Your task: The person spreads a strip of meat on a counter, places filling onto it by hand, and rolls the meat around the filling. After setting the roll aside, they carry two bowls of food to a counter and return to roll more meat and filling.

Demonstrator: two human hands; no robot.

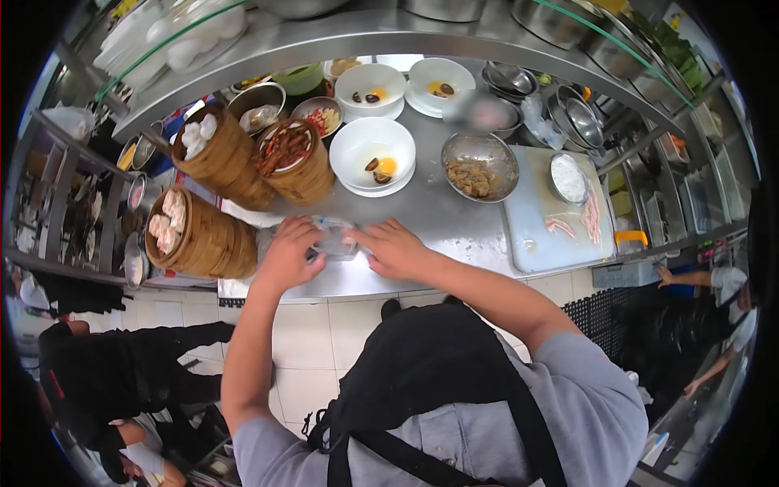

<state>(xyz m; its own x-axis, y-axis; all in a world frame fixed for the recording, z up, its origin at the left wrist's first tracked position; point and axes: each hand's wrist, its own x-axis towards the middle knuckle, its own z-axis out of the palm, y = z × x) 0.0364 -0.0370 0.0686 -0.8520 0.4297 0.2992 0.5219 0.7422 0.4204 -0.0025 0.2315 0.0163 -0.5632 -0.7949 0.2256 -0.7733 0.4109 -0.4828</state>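
Observation:
A clear plastic bag (334,238) with a bit of blue at its top lies on the steel counter near the front edge. On its left side my left hand (292,250) grips it with curled fingers. From the other side my right hand (393,248) has its fingers closed on the bag's right end. What is inside the bag is hard to make out. Just beyond it stands a white bowl (372,152) with an egg yolk and dark egg pieces. Close to my left hand is a bamboo steamer stack (213,243) topped with pale dumplings.
Two more bamboo steamer stacks (304,183) stand at the left. A metal bowl (480,166) of brownish food sits right of centre, beside a cutting board (535,243) with meat strips and a bowl of white powder (570,178). A steel shelf (389,36) crosses overhead. Other people are on both sides.

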